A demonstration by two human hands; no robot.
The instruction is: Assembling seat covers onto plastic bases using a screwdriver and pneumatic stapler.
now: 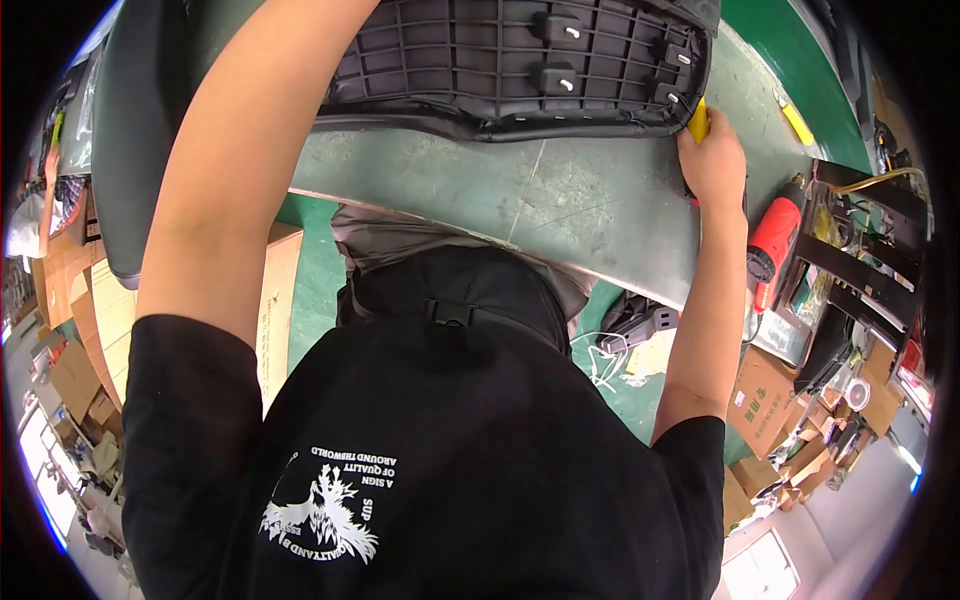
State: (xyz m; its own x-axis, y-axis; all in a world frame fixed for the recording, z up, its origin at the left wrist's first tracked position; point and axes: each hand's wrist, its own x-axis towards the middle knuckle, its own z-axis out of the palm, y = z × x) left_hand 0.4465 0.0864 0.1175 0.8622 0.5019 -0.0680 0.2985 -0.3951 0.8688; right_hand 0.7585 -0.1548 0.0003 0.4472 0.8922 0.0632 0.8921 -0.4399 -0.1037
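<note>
A black ribbed plastic seat base [500, 70] lies upside down on the grey-green workbench [560, 200], its vinyl cover wrapped over the rim. My right hand [712, 160] is closed around a yellow-handled tool [698, 122] pressed against the seat's right corner. My left forearm [250, 150] stretches up along the seat's left side. It runs out of the picture at the top edge, so my left hand is not visible. The tool's working end is hidden behind the seat's edge and my fingers.
A red heat gun [775, 240] lies at the bench's right end beside a black metal rack [860, 260]. A yellow object [797, 122] rests farther back. Cardboard boxes [275, 300] stand on the green floor, with a power strip [640, 322] below the bench.
</note>
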